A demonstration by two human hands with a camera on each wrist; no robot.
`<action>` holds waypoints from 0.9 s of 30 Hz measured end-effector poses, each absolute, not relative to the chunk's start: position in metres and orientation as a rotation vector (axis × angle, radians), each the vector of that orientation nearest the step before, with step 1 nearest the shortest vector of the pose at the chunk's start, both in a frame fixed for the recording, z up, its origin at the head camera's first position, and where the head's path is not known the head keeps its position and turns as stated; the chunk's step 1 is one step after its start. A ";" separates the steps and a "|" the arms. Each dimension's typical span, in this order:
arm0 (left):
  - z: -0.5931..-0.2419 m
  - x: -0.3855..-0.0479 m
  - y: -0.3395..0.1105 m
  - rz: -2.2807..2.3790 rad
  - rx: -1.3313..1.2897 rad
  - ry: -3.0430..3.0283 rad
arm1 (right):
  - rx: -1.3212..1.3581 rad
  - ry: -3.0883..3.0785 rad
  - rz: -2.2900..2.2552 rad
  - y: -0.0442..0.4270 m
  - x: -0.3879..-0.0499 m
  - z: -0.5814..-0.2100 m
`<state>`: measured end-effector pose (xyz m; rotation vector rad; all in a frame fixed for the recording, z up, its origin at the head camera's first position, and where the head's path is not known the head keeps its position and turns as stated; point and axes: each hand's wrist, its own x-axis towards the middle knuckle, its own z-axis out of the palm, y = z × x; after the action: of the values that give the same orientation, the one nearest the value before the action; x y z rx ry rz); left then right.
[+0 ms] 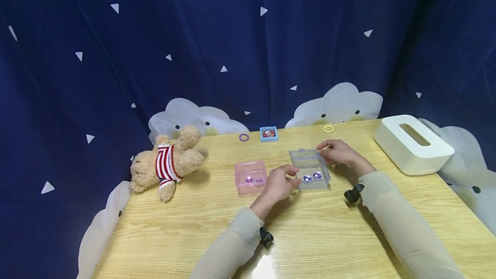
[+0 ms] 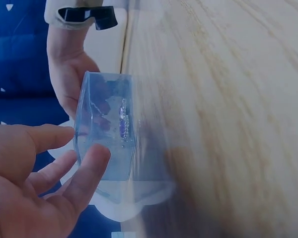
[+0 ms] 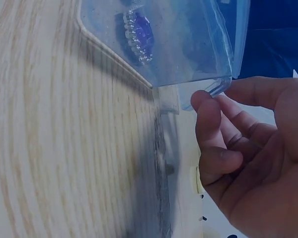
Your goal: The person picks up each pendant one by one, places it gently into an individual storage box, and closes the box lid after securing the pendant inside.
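Observation:
A clear bluish plastic box [image 1: 323, 183] stands on the table with its lid [image 1: 304, 154] raised at the back. Purple gems [image 1: 307, 179] with sparkling rims lie inside it. My left hand [image 1: 280, 183] holds the box's near left corner between thumb and index finger. On the far right side, my right hand [image 1: 341, 153] pinches the lid's edge between thumb and fingertip, as the right wrist view shows. Just left of my left hand sits an open pink box [image 1: 248, 189] with pinkish-purple gems [image 1: 249, 180] in it.
A teddy bear [image 1: 167, 162] in a striped shirt lies at the left. Along the back are a purple ring [image 1: 244, 137], a small blue square case [image 1: 269, 134] and a yellow ring [image 1: 328, 129]. A white tissue box [image 1: 414, 152] stands at the right, before the dark curtain.

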<state>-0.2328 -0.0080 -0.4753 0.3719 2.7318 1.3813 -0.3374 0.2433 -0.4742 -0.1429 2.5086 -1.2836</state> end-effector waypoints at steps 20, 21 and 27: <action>-0.473 -0.232 -0.006 1.348 0.331 2.751 | -0.196 2.519 -1.454 0.250 -0.338 -0.473; -0.473 -0.231 -0.007 1.349 0.333 2.750 | -0.199 2.512 -1.459 0.250 -0.338 -0.472; -0.473 -0.232 -0.007 1.367 0.343 2.744 | -0.200 2.479 -1.475 0.255 -0.336 -0.470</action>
<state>-0.2321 -0.0067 -0.4733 0.3433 2.7437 1.3671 -0.3356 0.2550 -0.4697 -0.2003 2.4787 -1.4749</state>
